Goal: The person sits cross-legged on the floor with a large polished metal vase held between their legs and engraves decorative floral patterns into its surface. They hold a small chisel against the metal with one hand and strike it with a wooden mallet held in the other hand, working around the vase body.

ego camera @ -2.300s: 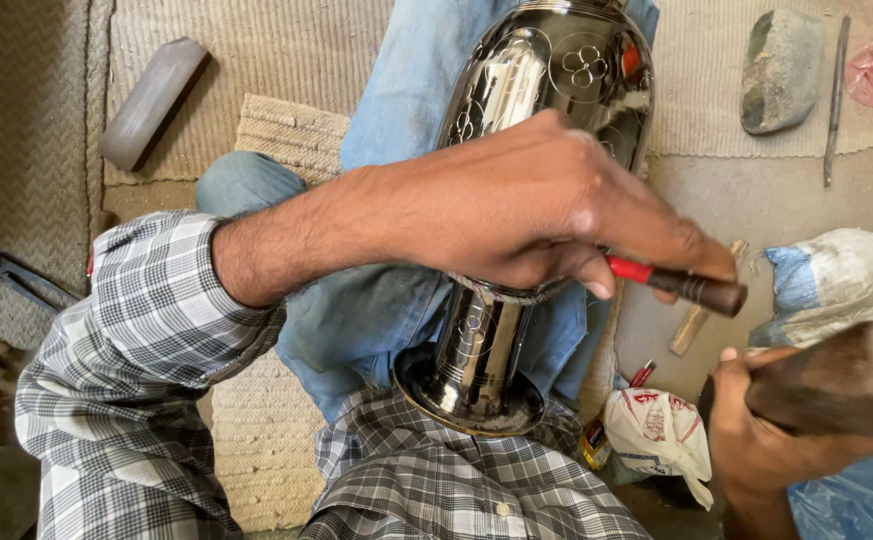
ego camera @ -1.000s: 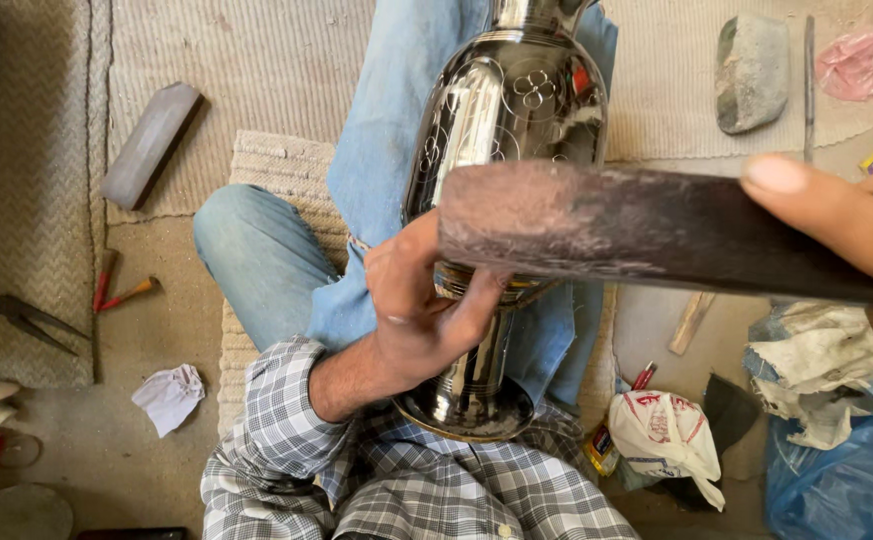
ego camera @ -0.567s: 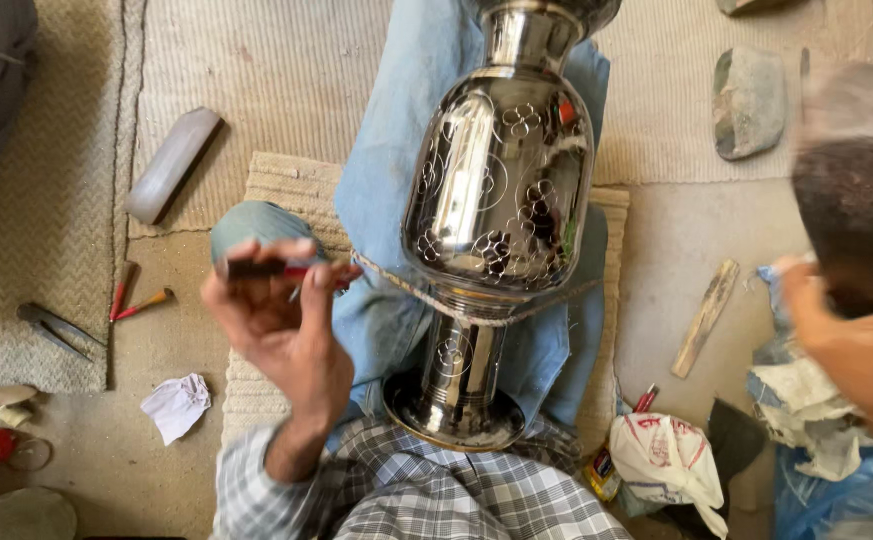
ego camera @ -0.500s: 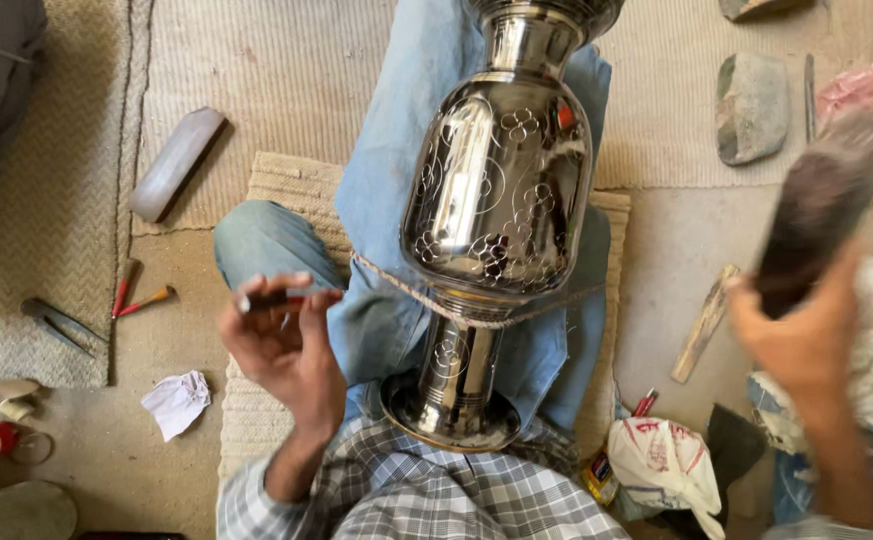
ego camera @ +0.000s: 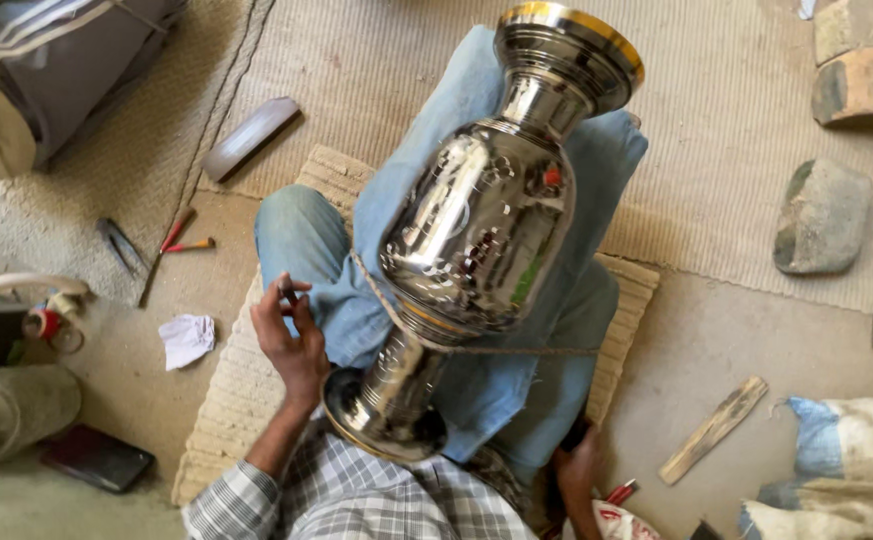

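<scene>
Vase (ego camera: 476,240) lies across the lap, mouth pointing away.

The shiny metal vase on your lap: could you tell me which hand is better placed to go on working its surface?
Probably the left hand: it holds a small tool beside the vase. The right hand is low by the hip.

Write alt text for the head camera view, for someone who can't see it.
A large shiny metal vase lies across the jeans-clad lap of a seated person, a cord looped round its narrow neck. The left hand pinches a small dark tool beside it; the right hand rests low by the leg. Hand tools and stones lie on the surrounding mats.
</scene>
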